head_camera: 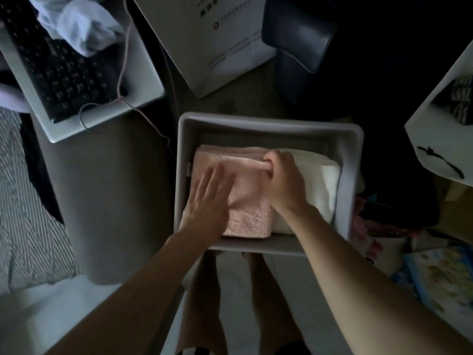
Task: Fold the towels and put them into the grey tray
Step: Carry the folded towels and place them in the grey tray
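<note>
A grey tray (268, 123) sits on the floor in front of my legs. Inside it lie a folded pink towel (245, 216) on the left and a folded white towel (320, 180) on the right, side by side and touching. My left hand (207, 201) lies flat with straight fingers on top of the pink towel, pressing it down. My right hand (284, 180) has its fingers curled into the gap between the two towels, gripping the pink towel's right edge.
A white stand with a black keyboard (58, 70) and crumpled cloth (82, 24) is at upper left. A white printed box (217, 39) and a dark chair (302, 34) stand behind the tray. A striped cloth (23, 201) lies left, and coloured items (440, 275) lie right.
</note>
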